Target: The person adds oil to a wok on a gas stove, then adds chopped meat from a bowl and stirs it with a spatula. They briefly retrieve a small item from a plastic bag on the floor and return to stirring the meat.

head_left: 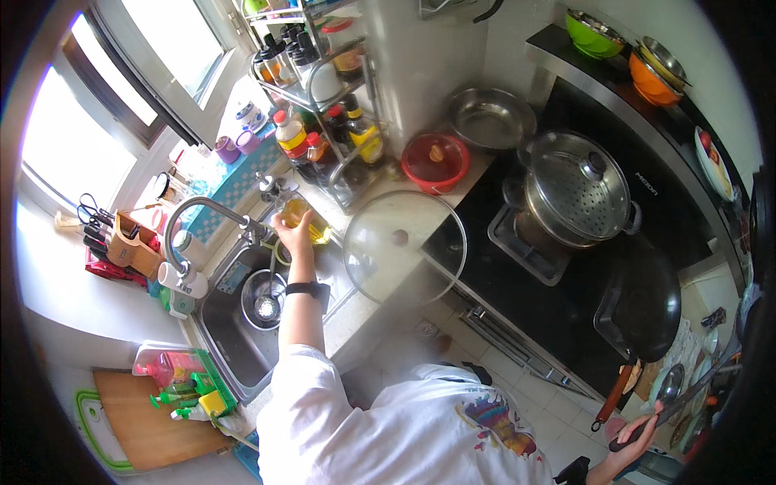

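My left hand (294,233) is stretched out past the sink and closed around a clear bottle of yellow oil (296,209), which stands near the faucet. At the lower right, my right hand (636,438) grips the dark handle of a long utensil (682,397), whose far end reaches toward the right rim, where its shape is unclear. Close to that hand, a black wok (645,303) with a wooden handle sits on the cooktop. A lidded steel steamer pot (577,191) stands on the other burner. A glass lid (405,248) lies between sink and cooktop.
A steel sink (227,339) holds a metal bowl (257,297) beneath a curved faucet (203,203). Behind are a rack of bottles (339,121), a red lidded container (435,162) and a steel basin (492,118). Left stands a knife block (134,245); bowls and dishes line the right side.
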### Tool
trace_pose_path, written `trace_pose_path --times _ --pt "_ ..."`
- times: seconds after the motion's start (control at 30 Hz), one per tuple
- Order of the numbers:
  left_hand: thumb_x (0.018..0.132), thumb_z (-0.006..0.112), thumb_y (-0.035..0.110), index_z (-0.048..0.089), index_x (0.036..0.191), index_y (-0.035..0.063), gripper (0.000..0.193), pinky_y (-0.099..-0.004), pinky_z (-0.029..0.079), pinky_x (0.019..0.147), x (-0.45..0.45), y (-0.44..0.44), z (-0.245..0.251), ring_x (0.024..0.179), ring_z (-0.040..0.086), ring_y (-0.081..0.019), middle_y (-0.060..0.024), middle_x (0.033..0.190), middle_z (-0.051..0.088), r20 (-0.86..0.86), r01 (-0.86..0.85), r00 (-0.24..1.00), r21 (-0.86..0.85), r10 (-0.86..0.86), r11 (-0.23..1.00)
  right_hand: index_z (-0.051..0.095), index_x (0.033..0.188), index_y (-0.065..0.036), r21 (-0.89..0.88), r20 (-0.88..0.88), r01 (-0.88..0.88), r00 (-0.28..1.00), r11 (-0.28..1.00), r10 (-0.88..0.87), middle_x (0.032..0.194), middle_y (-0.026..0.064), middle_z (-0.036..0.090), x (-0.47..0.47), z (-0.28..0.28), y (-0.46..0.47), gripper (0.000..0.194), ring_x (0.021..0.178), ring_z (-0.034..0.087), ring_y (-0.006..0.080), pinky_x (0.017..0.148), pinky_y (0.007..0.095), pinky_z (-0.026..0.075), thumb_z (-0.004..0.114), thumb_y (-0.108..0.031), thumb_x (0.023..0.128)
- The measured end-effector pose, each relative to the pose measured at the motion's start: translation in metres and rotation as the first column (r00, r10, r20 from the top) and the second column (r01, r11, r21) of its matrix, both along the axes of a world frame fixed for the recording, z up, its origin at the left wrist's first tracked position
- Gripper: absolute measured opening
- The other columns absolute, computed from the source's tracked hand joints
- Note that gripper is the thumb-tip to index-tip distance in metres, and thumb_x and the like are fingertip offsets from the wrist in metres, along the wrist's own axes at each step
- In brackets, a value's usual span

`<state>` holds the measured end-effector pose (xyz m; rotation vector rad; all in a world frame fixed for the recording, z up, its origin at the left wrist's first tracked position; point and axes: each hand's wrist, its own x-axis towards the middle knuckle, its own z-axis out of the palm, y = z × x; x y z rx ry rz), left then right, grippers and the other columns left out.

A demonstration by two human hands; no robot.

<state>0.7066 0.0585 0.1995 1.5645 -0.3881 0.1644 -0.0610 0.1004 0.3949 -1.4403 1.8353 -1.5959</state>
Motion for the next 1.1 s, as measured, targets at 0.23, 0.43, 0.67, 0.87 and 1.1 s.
trace_pose_path --times 0.23,0.43,0.67,0.87,1.1 --pt "0.069 0.079 0.002 0.041 0.103 0.0069 0.050 -0.0289 0.048 0.076 0.042 -0.031 -0.030 0.086 0.060 -0.0179 -0.0077 0.095 0.060 -0.025 0.180 0.983 -0.052 -0.181 0.982 0.044 0.130 0.001 -0.041 0.386 -0.163 0.907 0.986 0.166 0.056 -0.0029 0.036 0.055 0.012 -0.017 0.040 0.036 0.021 0.0031 0.030 0.0200 0.017 0.037 -0.026 0.101" --pt "0.071 0.076 0.000 0.041 0.105 0.0079 0.049 -0.0280 0.048 0.077 0.068 -0.050 -0.029 0.089 0.060 -0.0162 -0.0067 0.096 0.060 -0.091 0.257 0.959 -0.106 -0.267 0.961 0.043 0.131 0.000 -0.020 0.362 -0.174 0.917 0.985 0.169 0.055 -0.0019 0.037 0.066 0.010 -0.023 0.041 0.037 0.026 0.0039 0.032 0.0191 0.021 0.038 -0.027 0.101" --pt "0.073 0.070 -0.007 0.046 0.108 0.0085 0.045 -0.0276 0.045 0.083 0.080 -0.047 -0.012 0.097 0.058 -0.0165 -0.0050 0.104 0.060 -0.217 0.435 0.862 -0.147 -0.458 0.888 0.041 0.132 0.000 -0.025 0.379 -0.206 0.903 0.978 0.200 0.056 -0.0024 0.038 0.065 0.004 -0.030 0.041 0.037 0.028 0.0040 0.032 0.0197 0.022 0.038 -0.026 0.100" --pt "0.075 0.068 -0.007 0.046 0.115 0.0079 0.048 -0.0280 0.045 0.086 0.085 -0.043 -0.014 0.102 0.057 -0.0172 -0.0052 0.109 0.059 -0.250 0.514 0.791 -0.222 -0.558 0.829 0.043 0.127 0.001 0.054 0.381 -0.206 0.909 0.977 0.170 0.054 -0.0013 0.039 0.072 0.001 -0.031 0.038 0.036 0.029 0.0045 0.032 0.0190 0.023 0.037 -0.025 0.101" --pt "0.078 0.066 -0.007 0.040 0.125 0.0038 0.055 -0.0337 0.043 0.095 0.092 -0.043 -0.035 0.111 0.055 -0.0226 -0.0091 0.121 0.055 -0.261 0.490 0.826 -0.105 -0.499 0.865 0.045 0.122 0.002 0.016 0.365 -0.223 0.909 0.975 0.202 0.052 -0.0004 0.038 0.076 0.003 -0.028 0.035 0.037 0.030 0.0048 0.034 0.0177 0.023 0.037 -0.024 0.100"
